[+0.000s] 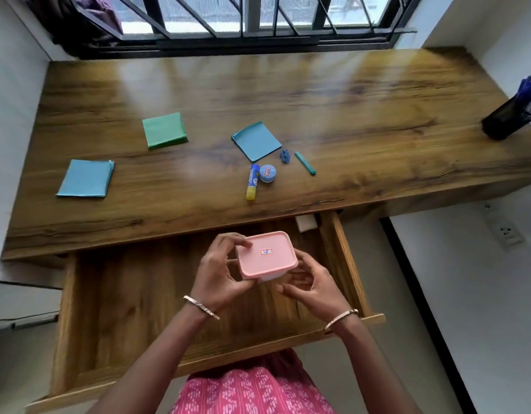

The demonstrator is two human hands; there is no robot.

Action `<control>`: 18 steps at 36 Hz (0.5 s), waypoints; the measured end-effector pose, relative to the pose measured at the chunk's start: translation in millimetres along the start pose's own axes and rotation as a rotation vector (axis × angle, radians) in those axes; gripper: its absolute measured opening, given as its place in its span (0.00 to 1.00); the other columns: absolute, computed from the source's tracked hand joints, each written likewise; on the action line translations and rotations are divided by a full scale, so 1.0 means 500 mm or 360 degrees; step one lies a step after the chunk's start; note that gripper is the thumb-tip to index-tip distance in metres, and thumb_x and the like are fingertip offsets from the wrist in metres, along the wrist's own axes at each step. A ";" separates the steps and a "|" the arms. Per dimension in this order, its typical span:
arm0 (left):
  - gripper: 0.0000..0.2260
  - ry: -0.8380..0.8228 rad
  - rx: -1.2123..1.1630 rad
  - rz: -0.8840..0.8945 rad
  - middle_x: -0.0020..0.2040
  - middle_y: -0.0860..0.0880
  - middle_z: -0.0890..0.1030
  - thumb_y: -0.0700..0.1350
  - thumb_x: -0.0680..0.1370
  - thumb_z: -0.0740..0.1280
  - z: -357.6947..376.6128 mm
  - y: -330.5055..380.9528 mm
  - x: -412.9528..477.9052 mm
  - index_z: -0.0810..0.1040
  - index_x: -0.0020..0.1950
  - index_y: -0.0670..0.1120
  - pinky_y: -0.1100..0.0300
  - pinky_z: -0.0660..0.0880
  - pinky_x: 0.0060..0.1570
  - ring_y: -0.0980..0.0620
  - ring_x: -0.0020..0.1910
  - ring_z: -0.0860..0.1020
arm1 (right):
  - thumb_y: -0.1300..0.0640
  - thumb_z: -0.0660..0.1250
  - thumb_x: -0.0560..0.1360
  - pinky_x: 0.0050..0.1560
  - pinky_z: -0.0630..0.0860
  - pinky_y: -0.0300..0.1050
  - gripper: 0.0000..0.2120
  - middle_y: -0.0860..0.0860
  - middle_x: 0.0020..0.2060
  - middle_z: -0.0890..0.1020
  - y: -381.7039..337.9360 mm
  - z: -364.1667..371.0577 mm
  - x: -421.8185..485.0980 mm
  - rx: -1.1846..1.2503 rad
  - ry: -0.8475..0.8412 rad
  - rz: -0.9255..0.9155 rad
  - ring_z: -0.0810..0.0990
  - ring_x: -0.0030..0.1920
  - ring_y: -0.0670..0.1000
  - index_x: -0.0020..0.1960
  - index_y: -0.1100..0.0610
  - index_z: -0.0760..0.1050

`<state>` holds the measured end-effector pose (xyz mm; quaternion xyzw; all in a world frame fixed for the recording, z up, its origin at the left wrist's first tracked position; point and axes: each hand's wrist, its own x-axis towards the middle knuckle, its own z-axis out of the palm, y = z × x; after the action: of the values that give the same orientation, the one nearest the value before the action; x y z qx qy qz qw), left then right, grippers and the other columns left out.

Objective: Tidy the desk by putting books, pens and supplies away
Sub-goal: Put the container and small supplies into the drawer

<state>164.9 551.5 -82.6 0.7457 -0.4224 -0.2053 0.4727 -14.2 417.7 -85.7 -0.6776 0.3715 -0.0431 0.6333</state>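
Observation:
Both hands hold a small box with a pink lid (266, 254) above the open wooden drawer (132, 297). My left hand (221, 271) grips its left side, fingers curled over the lid's edge. My right hand (310, 282) cups it from below on the right. On the desk (348, 100) lie a glue stick (252, 182), a small round blue tin (267, 173), a blue sharpener (284, 155), a teal pen-like stick (304, 163), a blue pad (256, 141), a green pad (164, 130) and another blue pad (86, 178).
A black mesh holder with blue pens (511, 115) stands at the desk's right end. A white block (304, 224) sits at the drawer's back right corner. A barred window (243, 19) runs behind the desk. White walls close in left and right.

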 end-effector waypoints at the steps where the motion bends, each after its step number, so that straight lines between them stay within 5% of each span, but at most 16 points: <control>1: 0.26 -0.0016 -0.0008 -0.0007 0.58 0.53 0.75 0.42 0.60 0.80 0.015 -0.005 -0.003 0.77 0.55 0.47 0.59 0.82 0.45 0.56 0.58 0.77 | 0.56 0.79 0.65 0.54 0.79 0.38 0.35 0.47 0.56 0.81 0.003 0.000 0.001 -0.0039 0.0029 0.0016 0.82 0.56 0.44 0.69 0.50 0.69; 7: 0.25 0.0050 0.0018 -0.0167 0.60 0.51 0.78 0.46 0.62 0.79 0.091 -0.045 0.009 0.77 0.56 0.47 0.60 0.77 0.58 0.58 0.61 0.76 | 0.54 0.77 0.69 0.47 0.73 0.27 0.25 0.43 0.51 0.81 0.028 0.004 0.035 -0.0295 0.0376 0.0127 0.79 0.53 0.41 0.63 0.52 0.75; 12: 0.27 0.0064 0.0062 -0.0395 0.53 0.54 0.82 0.49 0.61 0.80 0.127 -0.068 0.034 0.76 0.57 0.48 0.64 0.77 0.51 0.58 0.52 0.81 | 0.55 0.78 0.66 0.58 0.75 0.43 0.24 0.49 0.52 0.84 0.058 0.025 0.077 -0.0364 0.0647 0.0280 0.80 0.56 0.50 0.61 0.54 0.78; 18: 0.31 0.0176 0.0060 -0.0659 0.54 0.50 0.84 0.42 0.64 0.77 0.162 -0.090 0.067 0.70 0.64 0.49 0.53 0.81 0.52 0.51 0.54 0.83 | 0.59 0.76 0.66 0.56 0.73 0.42 0.25 0.54 0.53 0.84 0.051 0.043 0.125 -0.0369 0.0853 0.0329 0.80 0.57 0.55 0.62 0.55 0.77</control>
<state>146.1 489.6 -156.9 0.8353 -0.2375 -0.2489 0.4289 30.5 402.5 -138.3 -0.6684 0.5946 -0.1131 0.4323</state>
